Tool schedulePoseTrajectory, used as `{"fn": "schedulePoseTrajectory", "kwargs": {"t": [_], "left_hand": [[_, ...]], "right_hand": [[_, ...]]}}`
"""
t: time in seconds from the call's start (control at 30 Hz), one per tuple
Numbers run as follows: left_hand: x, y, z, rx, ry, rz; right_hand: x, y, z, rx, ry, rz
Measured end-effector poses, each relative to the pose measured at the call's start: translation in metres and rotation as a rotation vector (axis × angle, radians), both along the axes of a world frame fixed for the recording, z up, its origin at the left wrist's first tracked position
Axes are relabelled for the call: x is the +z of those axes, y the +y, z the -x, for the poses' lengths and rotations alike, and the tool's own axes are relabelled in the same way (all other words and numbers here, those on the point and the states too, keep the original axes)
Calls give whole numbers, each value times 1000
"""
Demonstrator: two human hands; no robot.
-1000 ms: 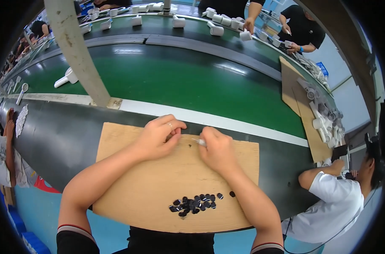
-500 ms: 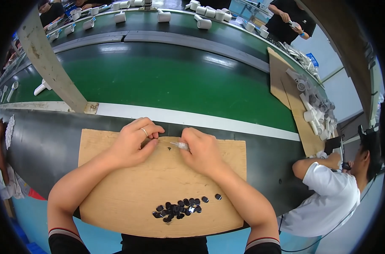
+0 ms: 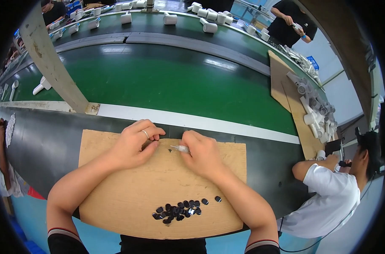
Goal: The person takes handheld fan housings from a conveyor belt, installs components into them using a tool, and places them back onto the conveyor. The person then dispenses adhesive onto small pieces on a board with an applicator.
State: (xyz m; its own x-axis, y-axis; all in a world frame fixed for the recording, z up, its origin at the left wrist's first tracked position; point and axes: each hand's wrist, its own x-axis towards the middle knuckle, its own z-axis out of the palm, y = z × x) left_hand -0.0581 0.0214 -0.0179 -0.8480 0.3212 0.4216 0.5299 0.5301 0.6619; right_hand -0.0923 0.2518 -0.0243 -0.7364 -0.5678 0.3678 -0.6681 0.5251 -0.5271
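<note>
A sheet of brown cardboard [image 3: 116, 190] lies on the dark worktop before me. My right hand [image 3: 201, 152] is closed round a small translucent tool [image 3: 183, 149] with a thin needle-like tip pointing left; most of its body is hidden in the fingers. At the cardboard's far edge, my left hand [image 3: 137, 142], with a ring on one finger, is curled; whatever its fingertips pinch is hidden. Between the hands a tiny dark mark [image 3: 170, 150] shows on the cardboard. Several small glossy black pieces [image 3: 179, 210] lie loosely heaped near its front edge.
Beyond a white rail [image 3: 192, 121] runs a green conveyor belt [image 3: 171, 80]; white cup-shaped parts [image 3: 170, 19] stand on the farther belt. A metal post [image 3: 52, 63] rises at left. Grey and white parts [image 3: 317, 110] are piled on cardboard at right, beside a person in white [image 3: 328, 194].
The white cup-shaped parts on the far belt have shifted right. The person at right has moved their hands slightly. My own hands stay nearly in place.
</note>
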Motion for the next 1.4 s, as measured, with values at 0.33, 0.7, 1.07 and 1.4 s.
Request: {"fn": "schedulePoseTrajectory", "kwargs": {"t": [0.33, 0.7, 1.07, 1.4], "left_hand": [[2, -1, -1, 5, -18, 35], [2, -1, -2, 11, -24, 18], [0, -1, 0, -1, -3, -15], [0, -4, 1, -22, 12, 13]], "right_hand": [[1, 0, 1, 10, 18, 19], [2, -2, 0, 16, 22, 33], [-2, -1, 0, 7, 8, 22], [1, -3, 0, 3, 9, 0]]}}
